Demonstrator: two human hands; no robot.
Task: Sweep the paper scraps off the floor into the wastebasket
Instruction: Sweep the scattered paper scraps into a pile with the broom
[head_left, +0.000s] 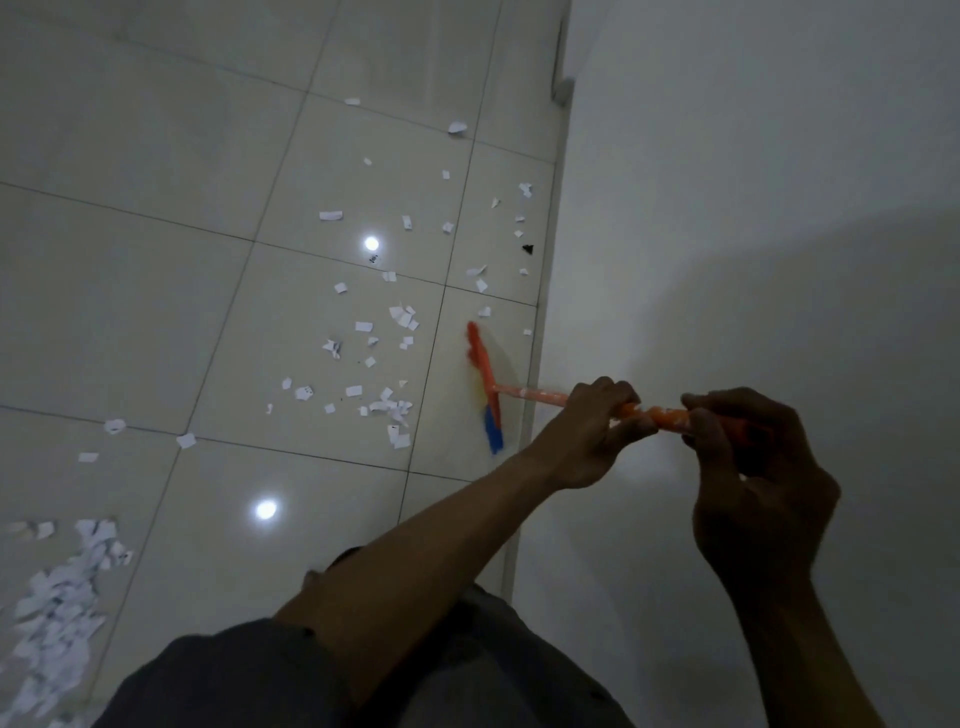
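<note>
Orange plastic, apparently, for the broom handle (540, 396); gripped in both hands. Lower down the shaft, nearer the bristles, left hand (597, 423) wrapped round it; at the upper end, close in to the body, right hand (748, 457) curled round it likewise. Two-handed hold judged to give leverage: upper grip as pivot, lower grip to drive the stroke. Down at the floor (130, 260), broom head (485, 387) just beside the wall (753, 208), with red, yellow and blue bristles, blurred. Set there presumably to pull strays out from the wall foot and push them leftward. Loose paper scraps (363, 338) scattered over several tiles to the left of and beyond the head, a few close along the wall; one small black piece (527, 249) among them. Denser heap of scraps (57, 597) at lower left, well apart from the broom; taken as the gathering point. Containers: none in view. No wastebasket anywhere in frame, so contents not recordable. Task judged early to middle: much paper on the floor, nothing visibly binned. Next stroke likely to call for a low, flat sweep toward the heap; risk of light scraps fluttering past the bristles or lodging against the wall. Two bright light reflections (371, 243) on the glossy tile, not paper.
</note>
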